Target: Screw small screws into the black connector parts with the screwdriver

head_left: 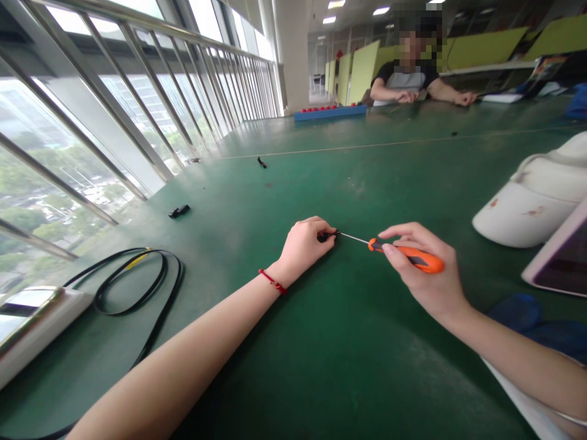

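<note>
Over a green tabletop (312,183), the left hand (306,239) pinches a black part (324,236); the right hand (433,278) grips a screwdriver (422,260). Green surface spreads leftward to the railing (131,23) at its edge.

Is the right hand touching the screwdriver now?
Touching. The head view shows the right hand around the screwdriver, its thumb against the orange and dark handle.

Mid-table (358,366): small part (326,237) in L hand (306,241), screwdriver (424,260) to its R in R hand (433,276). L side — cable (112,313), box (48,330) further L, railing (183,35) beyond. R side — container (523,211), w/ panel (562,256) nearer. Far end: bar (330,113), co-worker (403,82) to its R.
</note>
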Demonstrator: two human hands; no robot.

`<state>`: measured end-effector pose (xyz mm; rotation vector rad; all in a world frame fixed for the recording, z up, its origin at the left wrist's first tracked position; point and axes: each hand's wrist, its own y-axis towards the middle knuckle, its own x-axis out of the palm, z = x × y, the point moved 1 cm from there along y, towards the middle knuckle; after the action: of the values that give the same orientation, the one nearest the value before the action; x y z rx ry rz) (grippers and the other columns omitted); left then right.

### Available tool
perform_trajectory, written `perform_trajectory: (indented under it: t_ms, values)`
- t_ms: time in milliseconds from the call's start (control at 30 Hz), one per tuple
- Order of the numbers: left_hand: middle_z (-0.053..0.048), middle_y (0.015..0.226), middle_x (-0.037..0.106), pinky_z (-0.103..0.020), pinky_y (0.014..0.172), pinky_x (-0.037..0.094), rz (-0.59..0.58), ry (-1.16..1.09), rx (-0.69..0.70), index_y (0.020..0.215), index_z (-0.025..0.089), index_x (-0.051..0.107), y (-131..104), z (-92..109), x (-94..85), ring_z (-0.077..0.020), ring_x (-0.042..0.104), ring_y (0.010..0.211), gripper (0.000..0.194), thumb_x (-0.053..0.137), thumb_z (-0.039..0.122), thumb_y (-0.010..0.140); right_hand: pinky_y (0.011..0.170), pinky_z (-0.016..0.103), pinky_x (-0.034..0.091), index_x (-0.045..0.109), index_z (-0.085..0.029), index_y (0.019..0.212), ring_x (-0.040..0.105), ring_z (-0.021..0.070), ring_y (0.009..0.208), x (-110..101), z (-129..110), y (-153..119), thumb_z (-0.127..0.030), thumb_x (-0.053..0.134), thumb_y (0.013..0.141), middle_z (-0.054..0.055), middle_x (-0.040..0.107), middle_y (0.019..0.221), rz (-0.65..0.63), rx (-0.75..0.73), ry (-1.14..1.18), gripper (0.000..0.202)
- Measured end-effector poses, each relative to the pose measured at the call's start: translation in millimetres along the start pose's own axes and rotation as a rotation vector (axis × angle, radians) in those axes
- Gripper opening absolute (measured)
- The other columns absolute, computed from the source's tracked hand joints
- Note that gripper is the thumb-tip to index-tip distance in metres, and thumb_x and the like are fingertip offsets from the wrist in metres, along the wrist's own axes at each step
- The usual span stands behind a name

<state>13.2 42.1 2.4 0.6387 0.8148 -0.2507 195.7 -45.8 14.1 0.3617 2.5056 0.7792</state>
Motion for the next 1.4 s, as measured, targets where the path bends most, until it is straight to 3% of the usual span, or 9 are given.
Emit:
perform_trajectory:
  t_ms: [167,233,367,533,700,900,1033,1200,1400]
  values:
    - [-0.003,0.086,0.07,-0.025,0.071,0.051,0.005,0.005,-0.005,0.08,0.016,0.07,0.6,-0.6,0.2,-0.0139,0.064,0.072,0.012,0.059,0.017,0.075,0.064,0.03,0.051,0.056,-0.025,0.098,0.062,0.0165,0.073,-1.1,0.4,0.2,-0.023,0.065,0.075,0.002,0.062,0.087,0.086,-0.064,0.054,0.025]
    - [-0.003,0.086,0.07,-0.025,0.071,0.051,0.006,0.003,-0.002,0.081,0.016,0.071,0.8,-0.8,0.3,-0.0138,0.064,0.072,0.013,0.059,0.017,0.075,0.062,0.03,0.05,0.054,-0.024,0.103,0.059,0.0155,0.066,-1.0,0.5,0.5,-0.023,0.065,0.075,0.0,0.058,0.077,0.074,-0.068,0.081,0.03]
    - [-0.003,0.086,0.07,-0.025,0.071,0.051,0.007,-0.004,0.003,0.081,0.016,0.071,0.9,-1.3,0.5,-0.0133,0.063,0.072,0.013,0.059,0.017,0.075,0.051,0.027,0.044,0.058,-0.024,0.084,0.053,0.0127,0.05,-0.4,-0.1,-0.1,-0.029,0.06,0.08,-0.004,0.053,0.056,-0.017,-0.008,-0.003,0.007]
    - [-0.003,0.086,0.07,-0.026,0.072,0.052,0.01,0.004,0.007,0.08,0.017,0.07,0.7,-2.1,1.2,-0.0137,0.064,0.072,0.012,0.06,0.016,0.074,0.065,0.031,0.051,0.054,-0.025,0.103,0.06,0.0163,0.069,-1.7,1.5,-0.2,-0.024,0.066,0.072,0.001,0.06,0.083,0.121,-0.094,0.041,0.033]
    - [-0.003,0.087,0.07,-0.025,0.07,0.051,0.009,-0.004,0.0,0.081,0.017,0.07,0.0,-2.4,1.3,-0.0136,0.063,0.072,0.012,0.059,0.017,0.075,0.062,0.033,0.049,0.058,-0.025,0.083,0.059,0.0161,0.06,-1.0,2.3,-0.6,-0.03,0.061,0.08,-0.001,0.06,0.062,-0.015,-0.032,-0.057,0.007]
    - [-0.003,0.087,0.07,-0.026,0.071,0.051,0.001,-0.01,0.003,0.08,0.016,0.07,0.7,-2.4,0.7,-0.0137,0.063,0.072,0.012,0.06,0.016,0.075,0.061,0.03,0.05,0.053,-0.025,0.105,0.059,0.0151,0.066,-1.7,1.9,-0.4,-0.023,0.066,0.073,0.001,0.06,0.085,0.115,-0.069,0.079,0.035]
    - [-0.003,0.087,0.07,-0.025,0.07,0.051,0.003,-0.017,-0.001,0.081,0.017,0.07,0.7,-2.8,0.9,-0.0131,0.063,0.071,0.012,0.059,0.016,0.075,0.055,0.028,0.047,0.059,-0.025,0.086,0.058,0.0149,0.058,-1.2,1.1,-0.5,-0.028,0.062,0.079,-0.001,0.058,0.064,0.004,-0.024,-0.019,0.008]
    - [-0.003,0.087,0.07,-0.025,0.071,0.051,0.003,-0.008,0.002,0.081,0.016,0.07,0.6,-3.0,1.2,-0.0136,0.063,0.072,0.012,0.06,0.016,0.074,0.059,0.03,0.05,0.054,-0.025,0.103,0.058,0.015,0.064,-1.8,0.4,-0.6,-0.021,0.066,0.073,0.001,0.059,0.082,0.109,-0.091,0.051,0.032]
    - [-0.003,0.084,0.068,-0.024,0.068,0.05,0.006,0.0,0.009,0.081,0.016,0.069,1.1,-2.7,1.8,-0.013,0.062,0.07,0.012,0.059,0.016,0.075,0.056,0.028,0.046,0.059,-0.024,0.089,0.059,0.0142,0.061,-1.0,1.2,-1.5,-0.024,0.063,0.078,0.0,0.06,0.073,0.062,-0.067,-0.03,0.012]
